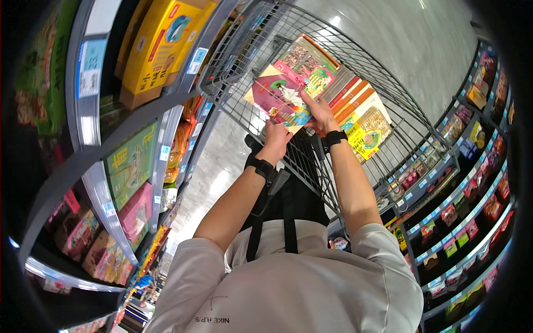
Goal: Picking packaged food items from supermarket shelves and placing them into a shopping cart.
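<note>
Over the shopping cart (408, 91) I hold a flat purple-pink illustrated gift box (268, 93) with both hands. My left hand (276, 139) grips its near edge, fingers closed on it. On its right side my right hand (320, 114) is closed around the edge, with the thumb on the top face. Just behind it in the cart lies a pink and green package (319, 77). Several boxes with red and orange edges (351, 99) stand side by side to the right. A yellow package (361, 140) with a nut picture is beside them.
Shelving on the left holds a large yellow box (161, 47), a green box (133, 161) and a pink box (137, 212). Curved shelves (444, 244) with many small packets line the right. Grey shiny floor (383, 22) stretches beyond the cart.
</note>
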A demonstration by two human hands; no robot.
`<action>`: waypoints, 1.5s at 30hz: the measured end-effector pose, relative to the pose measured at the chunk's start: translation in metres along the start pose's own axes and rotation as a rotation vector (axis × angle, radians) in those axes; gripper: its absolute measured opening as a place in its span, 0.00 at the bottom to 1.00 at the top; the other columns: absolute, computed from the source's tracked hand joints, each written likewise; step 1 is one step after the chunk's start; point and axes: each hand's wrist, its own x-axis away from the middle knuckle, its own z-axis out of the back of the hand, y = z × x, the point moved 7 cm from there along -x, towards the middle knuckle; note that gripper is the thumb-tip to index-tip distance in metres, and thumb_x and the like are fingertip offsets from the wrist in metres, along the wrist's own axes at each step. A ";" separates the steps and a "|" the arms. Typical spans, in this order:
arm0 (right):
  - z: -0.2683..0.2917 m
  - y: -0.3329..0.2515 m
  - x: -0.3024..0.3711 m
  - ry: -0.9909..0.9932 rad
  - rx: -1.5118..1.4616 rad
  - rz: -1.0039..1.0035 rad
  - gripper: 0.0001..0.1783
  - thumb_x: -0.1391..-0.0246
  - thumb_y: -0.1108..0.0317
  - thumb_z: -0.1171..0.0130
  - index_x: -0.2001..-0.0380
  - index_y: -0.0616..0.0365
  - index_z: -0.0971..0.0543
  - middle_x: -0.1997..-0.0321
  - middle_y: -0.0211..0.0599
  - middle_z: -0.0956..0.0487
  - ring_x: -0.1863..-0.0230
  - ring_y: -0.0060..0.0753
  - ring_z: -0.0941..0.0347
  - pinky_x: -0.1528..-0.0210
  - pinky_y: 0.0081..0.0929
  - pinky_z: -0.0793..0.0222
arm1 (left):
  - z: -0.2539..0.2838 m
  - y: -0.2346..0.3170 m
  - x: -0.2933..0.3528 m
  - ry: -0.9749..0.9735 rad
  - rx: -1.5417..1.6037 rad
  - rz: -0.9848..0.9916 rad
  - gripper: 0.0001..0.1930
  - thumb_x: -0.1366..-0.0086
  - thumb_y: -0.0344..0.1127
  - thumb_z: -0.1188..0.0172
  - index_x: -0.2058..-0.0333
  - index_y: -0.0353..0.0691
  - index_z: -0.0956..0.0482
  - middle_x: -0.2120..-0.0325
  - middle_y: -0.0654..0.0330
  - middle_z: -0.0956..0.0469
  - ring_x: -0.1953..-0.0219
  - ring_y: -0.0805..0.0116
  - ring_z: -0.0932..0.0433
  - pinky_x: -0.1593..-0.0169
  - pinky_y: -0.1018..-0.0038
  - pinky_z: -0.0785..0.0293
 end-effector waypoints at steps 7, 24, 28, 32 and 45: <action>0.018 -0.010 0.013 0.311 0.224 0.459 0.54 0.53 0.48 0.29 0.36 0.74 0.43 0.39 0.55 0.30 0.40 0.44 0.32 0.39 0.33 0.35 | -0.017 0.025 0.077 -0.164 -0.140 -0.159 0.28 0.31 0.30 0.54 0.33 0.49 0.44 0.41 0.61 0.34 0.43 0.66 0.30 0.48 0.67 0.29; -0.154 0.033 0.182 0.052 0.432 0.989 0.37 0.43 0.69 0.38 0.34 0.65 0.42 0.44 0.44 0.28 0.46 0.33 0.31 0.42 0.31 0.33 | 0.253 0.034 0.279 -0.220 -0.029 -0.597 0.16 0.30 0.40 0.47 0.47 0.42 0.26 0.54 0.63 0.23 0.54 0.72 0.25 0.52 0.74 0.28; -0.296 0.071 0.264 -0.184 0.551 1.034 0.33 0.42 0.69 0.39 0.36 0.59 0.37 0.45 0.40 0.27 0.45 0.31 0.30 0.43 0.28 0.34 | 0.383 0.023 0.324 -0.045 0.139 -0.769 0.14 0.32 0.34 0.47 0.49 0.42 0.25 0.54 0.63 0.23 0.54 0.73 0.25 0.53 0.75 0.28; -0.419 0.100 0.350 -0.472 0.563 0.988 0.30 0.41 0.68 0.39 0.37 0.61 0.33 0.41 0.40 0.28 0.40 0.35 0.31 0.40 0.29 0.35 | 0.479 0.024 0.385 0.190 0.240 -0.954 0.13 0.32 0.31 0.48 0.49 0.42 0.26 0.55 0.63 0.22 0.54 0.73 0.24 0.52 0.74 0.28; -0.659 0.124 0.520 -1.000 0.562 1.215 0.34 0.42 0.71 0.37 0.36 0.63 0.38 0.33 0.45 0.35 0.34 0.38 0.36 0.38 0.30 0.35 | 0.622 0.039 0.579 1.067 0.130 -1.521 0.33 0.36 0.34 0.40 0.34 0.37 0.41 0.39 0.47 0.34 0.39 0.54 0.33 0.42 0.63 0.31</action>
